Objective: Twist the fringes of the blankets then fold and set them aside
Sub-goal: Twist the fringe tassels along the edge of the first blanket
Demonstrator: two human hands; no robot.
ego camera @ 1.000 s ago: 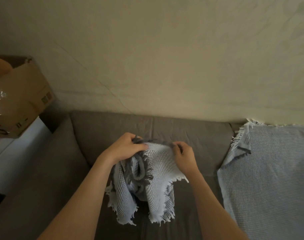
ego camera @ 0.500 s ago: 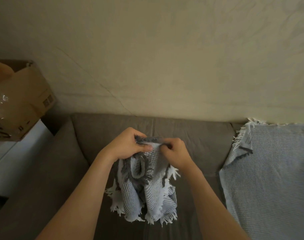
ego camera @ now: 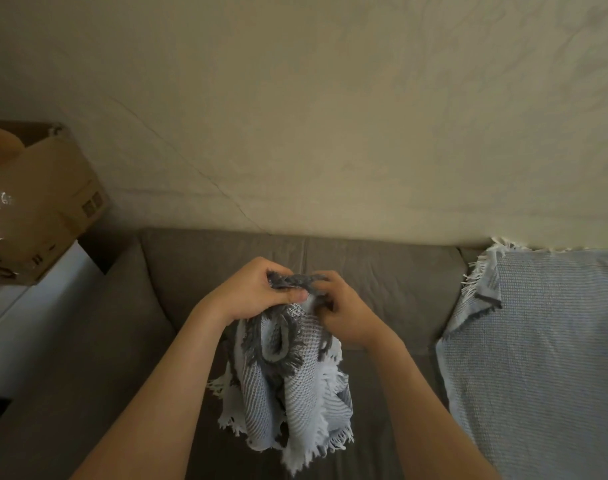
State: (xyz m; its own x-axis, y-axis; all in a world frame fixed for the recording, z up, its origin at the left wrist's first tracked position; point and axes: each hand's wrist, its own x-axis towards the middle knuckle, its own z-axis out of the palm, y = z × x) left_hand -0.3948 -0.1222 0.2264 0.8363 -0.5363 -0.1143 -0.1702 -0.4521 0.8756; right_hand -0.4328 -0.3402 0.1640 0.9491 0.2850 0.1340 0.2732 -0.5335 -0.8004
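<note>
A small light-blue woven blanket (ego camera: 288, 386) with grey and white fringes hangs bunched in the air over the grey sofa (ego camera: 382, 282). My left hand (ego camera: 250, 292) grips its gathered top edge, thumb laid across the grey fringe. My right hand (ego camera: 344, 311) pinches the same top edge right beside the left, the two hands almost touching. White fringes dangle at the blanket's lower end. A second, larger light-blue blanket (ego camera: 538, 358) lies spread over the sofa's right side, with a fringed corner folded over.
An open cardboard box (ego camera: 42, 206) stands on a white surface (ego camera: 21, 306) at the left, beside the sofa's arm. A plain beige wall (ego camera: 330, 116) rises behind the sofa.
My right hand has slid left along the top edge until it meets the left hand. The blanket, stretched wide before, now hangs gathered into a narrow bunch.
</note>
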